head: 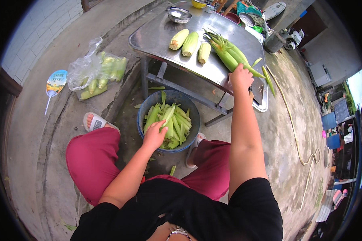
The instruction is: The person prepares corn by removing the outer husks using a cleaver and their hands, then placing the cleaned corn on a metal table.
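My right hand (241, 77) is on the near end of an unhusked corn ear (226, 58) at the right part of the metal table (157, 37); its fingertips are partly hidden. Another green ear lies against that one. Three trimmed corn ears (190, 44) in pale husk lie to the left on the tabletop. A knife or similar tool with a wooden handle (251, 97) lies partly hidden beside my right wrist. Over the blue tub (194, 120) of green corn husks (176, 123), my left hand (156, 132) is held with its fingers apart, near a pale husk piece.
A clear plastic bag of corn (107, 70) and a hand fan (56, 81) lie on the concrete at the left. A metal bowl (179, 15) stands at the table's far side. A hose (286, 111) runs along the ground at the right. My feet flank the tub.
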The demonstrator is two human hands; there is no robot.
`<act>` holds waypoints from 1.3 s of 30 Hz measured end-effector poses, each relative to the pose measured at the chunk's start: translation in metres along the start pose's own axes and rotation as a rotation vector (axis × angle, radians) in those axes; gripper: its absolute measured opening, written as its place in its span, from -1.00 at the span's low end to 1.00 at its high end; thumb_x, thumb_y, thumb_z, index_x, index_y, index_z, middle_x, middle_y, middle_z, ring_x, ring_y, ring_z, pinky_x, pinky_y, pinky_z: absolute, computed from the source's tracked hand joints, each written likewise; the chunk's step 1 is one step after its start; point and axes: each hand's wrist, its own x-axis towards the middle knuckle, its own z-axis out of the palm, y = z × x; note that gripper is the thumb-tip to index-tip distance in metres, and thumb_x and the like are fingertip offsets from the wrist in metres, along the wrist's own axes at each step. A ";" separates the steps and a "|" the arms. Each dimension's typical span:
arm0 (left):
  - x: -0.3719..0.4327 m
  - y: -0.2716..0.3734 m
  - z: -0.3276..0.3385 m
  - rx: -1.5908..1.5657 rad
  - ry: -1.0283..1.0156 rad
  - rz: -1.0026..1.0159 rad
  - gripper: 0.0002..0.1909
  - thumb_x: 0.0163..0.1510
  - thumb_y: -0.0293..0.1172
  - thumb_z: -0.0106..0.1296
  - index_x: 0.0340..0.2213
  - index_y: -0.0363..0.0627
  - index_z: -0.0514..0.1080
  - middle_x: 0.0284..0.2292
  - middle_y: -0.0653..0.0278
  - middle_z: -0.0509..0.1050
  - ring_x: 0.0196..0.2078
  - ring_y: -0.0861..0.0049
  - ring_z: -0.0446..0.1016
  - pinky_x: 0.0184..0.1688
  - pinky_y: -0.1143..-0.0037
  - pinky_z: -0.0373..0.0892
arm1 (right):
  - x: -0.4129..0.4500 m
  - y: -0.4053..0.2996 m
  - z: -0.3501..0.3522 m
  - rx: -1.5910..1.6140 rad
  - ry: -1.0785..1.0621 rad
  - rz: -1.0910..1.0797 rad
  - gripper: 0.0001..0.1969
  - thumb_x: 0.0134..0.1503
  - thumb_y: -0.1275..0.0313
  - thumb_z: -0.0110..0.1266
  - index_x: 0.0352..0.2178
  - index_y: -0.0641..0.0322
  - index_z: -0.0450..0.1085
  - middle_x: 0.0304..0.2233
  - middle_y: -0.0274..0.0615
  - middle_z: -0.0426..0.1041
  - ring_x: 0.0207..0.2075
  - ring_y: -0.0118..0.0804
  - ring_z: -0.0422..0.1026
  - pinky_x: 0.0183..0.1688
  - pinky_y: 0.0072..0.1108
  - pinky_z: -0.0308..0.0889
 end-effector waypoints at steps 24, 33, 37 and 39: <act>-0.054 0.031 0.012 0.232 -0.211 0.161 -0.33 -0.20 -0.08 0.26 -0.09 -0.18 0.30 -0.17 -0.02 0.38 -0.11 0.02 0.45 -0.07 0.22 0.40 | -0.166 0.048 -0.059 0.429 0.196 -0.545 -0.53 0.01 0.26 0.27 -0.09 0.32 0.39 -0.17 -0.03 0.42 -0.10 0.00 0.38 0.02 -0.32 0.29; -0.025 0.025 -0.006 0.149 -0.225 -0.060 -0.19 -0.10 0.03 0.22 0.02 -0.34 0.23 -0.03 -0.18 0.40 0.00 0.02 0.44 0.02 0.27 0.36 | -0.063 0.145 0.025 0.329 -0.084 0.224 -0.48 0.01 0.22 0.15 -0.15 0.52 0.32 -0.15 0.45 0.43 -0.07 0.36 0.42 0.02 -0.18 0.32; -0.023 0.014 -0.016 0.156 -0.212 -0.127 -0.19 -0.15 0.11 0.26 -0.08 -0.35 0.32 -0.16 -0.18 0.48 -0.11 0.03 0.51 -0.07 0.28 0.39 | -0.176 0.119 -0.007 1.197 0.055 0.367 -0.60 0.14 0.34 0.15 -0.12 0.43 0.22 -0.41 -0.06 0.45 -0.52 -0.31 0.47 -0.45 -0.48 0.44; -0.021 0.018 -0.014 0.115 -0.209 -0.120 -0.21 -0.18 0.13 0.28 -0.14 -0.35 0.35 -0.21 -0.17 0.50 -0.14 0.05 0.52 -0.10 0.28 0.40 | -0.230 0.117 -0.004 1.491 0.143 0.209 -0.61 0.17 0.43 0.16 -0.09 0.34 0.15 -0.48 -0.24 0.36 -0.65 -0.58 0.30 -0.58 -0.67 0.34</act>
